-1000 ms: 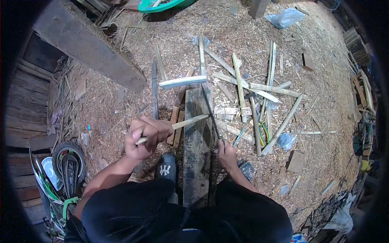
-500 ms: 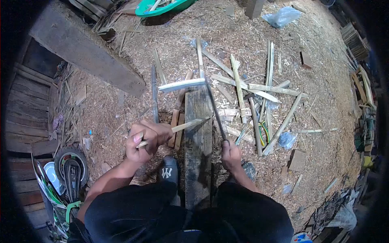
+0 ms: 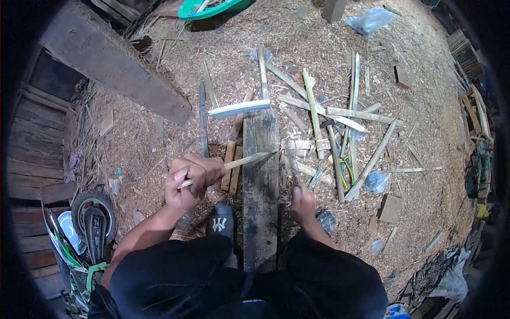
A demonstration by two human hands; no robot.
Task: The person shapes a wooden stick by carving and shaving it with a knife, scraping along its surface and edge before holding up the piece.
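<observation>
My left hand is closed around a thin wooden stick, whose far end rests on a long dark wooden beam between my legs. To the right of the beam, my right hand grips a long thin tool, smeared by motion, that looks like a blade. Across the beam's far end lies a pale split strip. Several wooden strips lie on the ground beyond my right hand, beside green-and-yellow handled pliers.
A thick post slants across the upper left. At the top sits a green basin. Plastic bags lie on the chip-covered ground. A small wheel stands at the lower left, and a brown block lies to the right.
The tool in my right hand has swung away from the stick, to the right of the beam. My left hand stays nearly in place, holding the stick.
</observation>
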